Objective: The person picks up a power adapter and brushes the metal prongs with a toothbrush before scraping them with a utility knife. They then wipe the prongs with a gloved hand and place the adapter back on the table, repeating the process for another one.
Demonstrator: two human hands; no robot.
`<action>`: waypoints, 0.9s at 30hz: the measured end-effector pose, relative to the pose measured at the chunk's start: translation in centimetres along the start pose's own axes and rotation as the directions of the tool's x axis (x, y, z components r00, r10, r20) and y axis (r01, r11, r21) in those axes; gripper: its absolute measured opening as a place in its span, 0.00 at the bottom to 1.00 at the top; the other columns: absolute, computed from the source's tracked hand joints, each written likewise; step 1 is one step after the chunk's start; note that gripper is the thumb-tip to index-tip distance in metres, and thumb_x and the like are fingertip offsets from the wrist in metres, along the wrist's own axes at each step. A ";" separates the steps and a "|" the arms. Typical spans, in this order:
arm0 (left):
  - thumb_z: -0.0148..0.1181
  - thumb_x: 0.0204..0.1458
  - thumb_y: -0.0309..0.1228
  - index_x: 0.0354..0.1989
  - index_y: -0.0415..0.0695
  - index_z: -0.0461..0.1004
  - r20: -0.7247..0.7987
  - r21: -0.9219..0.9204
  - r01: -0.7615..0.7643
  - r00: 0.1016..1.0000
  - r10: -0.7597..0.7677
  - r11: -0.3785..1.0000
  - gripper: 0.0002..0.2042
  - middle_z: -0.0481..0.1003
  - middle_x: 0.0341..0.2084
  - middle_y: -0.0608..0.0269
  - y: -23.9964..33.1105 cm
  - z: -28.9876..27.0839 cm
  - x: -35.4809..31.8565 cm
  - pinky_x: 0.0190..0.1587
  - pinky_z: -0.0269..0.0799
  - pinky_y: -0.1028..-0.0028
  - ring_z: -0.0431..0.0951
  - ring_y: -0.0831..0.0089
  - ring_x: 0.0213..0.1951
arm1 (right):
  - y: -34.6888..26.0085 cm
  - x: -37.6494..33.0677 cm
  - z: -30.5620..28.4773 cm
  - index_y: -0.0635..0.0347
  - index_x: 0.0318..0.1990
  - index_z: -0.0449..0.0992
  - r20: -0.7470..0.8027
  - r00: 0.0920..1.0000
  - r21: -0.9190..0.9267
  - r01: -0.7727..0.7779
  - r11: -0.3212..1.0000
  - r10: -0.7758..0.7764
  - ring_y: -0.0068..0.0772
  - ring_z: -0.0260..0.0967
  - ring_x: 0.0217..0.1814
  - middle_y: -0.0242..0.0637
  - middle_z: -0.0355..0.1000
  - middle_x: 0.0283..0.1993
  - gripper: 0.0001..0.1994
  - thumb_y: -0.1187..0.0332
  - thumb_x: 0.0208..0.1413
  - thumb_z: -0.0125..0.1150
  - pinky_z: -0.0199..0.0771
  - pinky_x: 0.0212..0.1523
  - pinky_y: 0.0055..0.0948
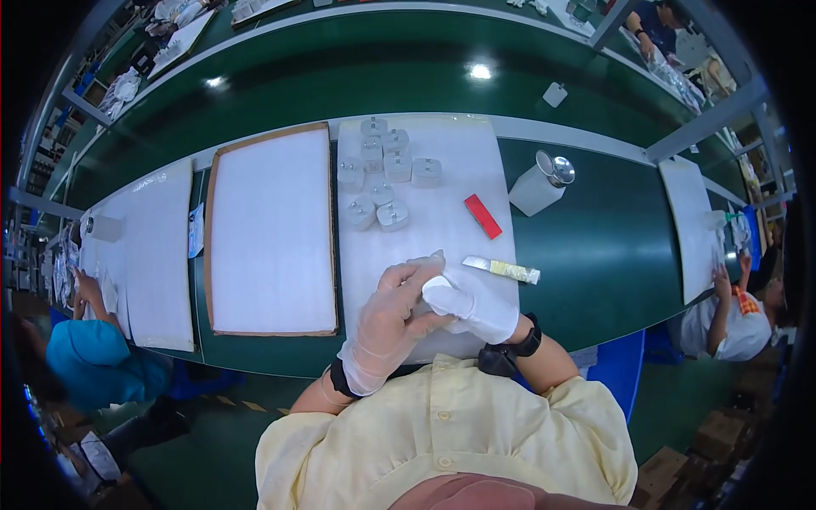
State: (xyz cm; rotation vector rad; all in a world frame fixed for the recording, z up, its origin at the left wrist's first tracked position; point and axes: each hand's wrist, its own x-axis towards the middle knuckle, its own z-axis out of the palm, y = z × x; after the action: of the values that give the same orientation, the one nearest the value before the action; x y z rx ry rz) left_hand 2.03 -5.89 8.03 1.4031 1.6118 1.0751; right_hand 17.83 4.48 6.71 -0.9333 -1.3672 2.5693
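My left hand (pixel 393 308), in a thin translucent glove, meets my right hand (pixel 480 308), in a white fabric glove, close to my chest over the white foam mat (pixel 416 255). The fingers of both are closed around something small and whitish, mostly hidden by the gloves. Beyond them several whitish, rounded blocks (pixel 397 166) with metal parts on top, like plug adapters, stand grouped on the mat. A red rectangular bar (pixel 483 216) lies to the right of these. Just past my right hand is a slim, knife-like tool (pixel 501 269) wrapped in yellowish tape.
A white bottle with a metal top (pixel 539 189) stands on the green table (pixel 595 255) at right. Left of the mat lies a foam-lined cardboard tray (pixel 270 234). One whitish block (pixel 554 94) sits on the far green surface. Other people work at both sides.
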 end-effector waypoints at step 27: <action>0.51 0.64 0.43 0.64 0.28 0.57 0.416 -0.817 0.465 0.885 -0.210 0.340 0.31 0.73 0.52 0.46 -1.8 -1.3 -1.1 0.52 0.77 0.62 0.77 0.57 0.51 | 0.2 -0.1 0.1 0.62 0.56 0.72 -0.117 0.993 -0.030 0.029 0.999 -0.033 0.21 0.70 0.51 0.34 0.75 0.49 0.27 0.69 0.48 0.74 0.71 0.52 0.25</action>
State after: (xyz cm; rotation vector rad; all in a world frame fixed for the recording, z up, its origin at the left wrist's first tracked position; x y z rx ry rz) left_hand 0.31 -7.27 6.83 0.3604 0.7736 1.1647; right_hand 17.88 4.25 6.64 -1.0414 -1.3786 2.4356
